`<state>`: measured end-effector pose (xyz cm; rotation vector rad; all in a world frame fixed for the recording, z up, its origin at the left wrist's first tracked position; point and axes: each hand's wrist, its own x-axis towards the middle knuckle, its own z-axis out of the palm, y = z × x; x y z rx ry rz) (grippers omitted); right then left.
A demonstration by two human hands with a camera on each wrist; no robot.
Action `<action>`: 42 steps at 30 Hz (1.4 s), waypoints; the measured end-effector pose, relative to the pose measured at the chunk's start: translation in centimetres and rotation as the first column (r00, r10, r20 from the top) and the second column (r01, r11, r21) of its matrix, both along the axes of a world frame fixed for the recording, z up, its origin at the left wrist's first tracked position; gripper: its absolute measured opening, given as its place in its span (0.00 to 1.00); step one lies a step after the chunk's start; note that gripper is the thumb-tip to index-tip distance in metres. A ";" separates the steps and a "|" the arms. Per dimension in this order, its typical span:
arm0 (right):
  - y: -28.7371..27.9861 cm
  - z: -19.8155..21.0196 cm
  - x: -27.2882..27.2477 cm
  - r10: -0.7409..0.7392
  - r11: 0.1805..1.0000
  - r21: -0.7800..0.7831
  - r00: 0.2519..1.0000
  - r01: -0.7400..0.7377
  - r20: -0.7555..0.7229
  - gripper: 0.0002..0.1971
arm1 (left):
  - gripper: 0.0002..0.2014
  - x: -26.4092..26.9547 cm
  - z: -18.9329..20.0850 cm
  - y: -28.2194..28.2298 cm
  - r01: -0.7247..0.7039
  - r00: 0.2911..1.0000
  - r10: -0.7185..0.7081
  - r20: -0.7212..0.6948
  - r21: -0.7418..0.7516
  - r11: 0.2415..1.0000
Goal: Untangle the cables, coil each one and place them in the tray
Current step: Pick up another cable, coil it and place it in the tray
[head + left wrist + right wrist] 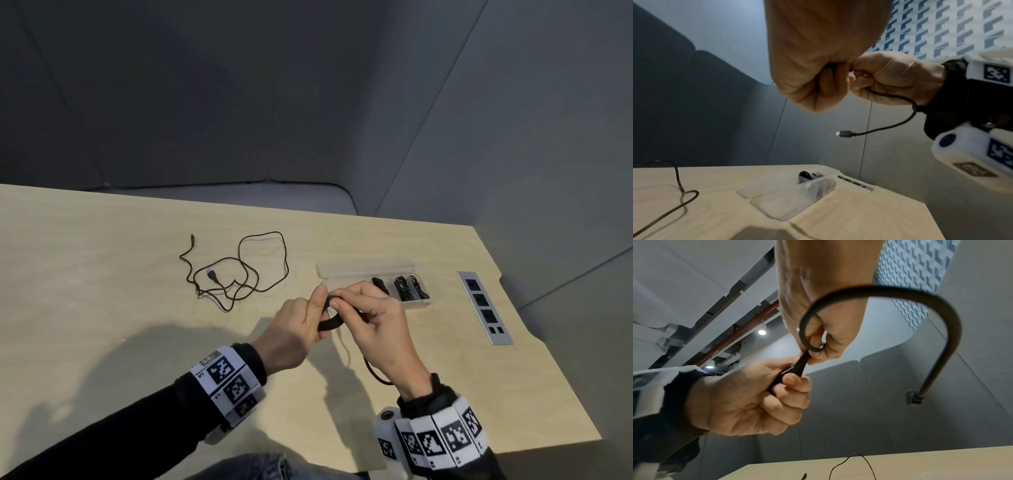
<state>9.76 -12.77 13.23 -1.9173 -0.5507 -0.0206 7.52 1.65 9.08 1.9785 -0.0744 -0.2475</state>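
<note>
Both hands are busy on one black cable above the counter (102,240): our left hand (294,329) grips the bundled coil (329,322) with curled fingers, while our right hand (373,325) pinches the strand beside it, feeding the next loop. The free tail hangs below our right wrist, ending in a USB-C plug (845,134), so we judge this coil nearly wound. The clear tray (416,303), just beyond our hands, already holds coiled cables in its compartments. Well to the left, a loose cable (246,270) sprawls untidily on the counter, not yet coiled. What remains: finish this coil, tray it, then do that one.
</note>
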 end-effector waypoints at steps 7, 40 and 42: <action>-3.0 3.4 1.8 0.144 0.834 -0.462 0.928 -0.301 -0.345 0.08 | 0.20 1.6 -2.7 2.2 -0.015 0.952 -0.030 0.304 0.144 0.989; 0.6 4.5 0.5 0.409 0.680 -0.627 0.906 -0.381 -0.106 0.18 | 0.15 2.2 1.7 3.4 -0.109 0.922 -0.069 0.381 0.426 0.898; 0.6 4.7 0.7 0.401 0.695 -0.623 0.913 -0.358 -0.078 0.12 | 0.17 2.3 1.5 3.4 -0.099 0.905 -0.108 0.412 0.449 0.888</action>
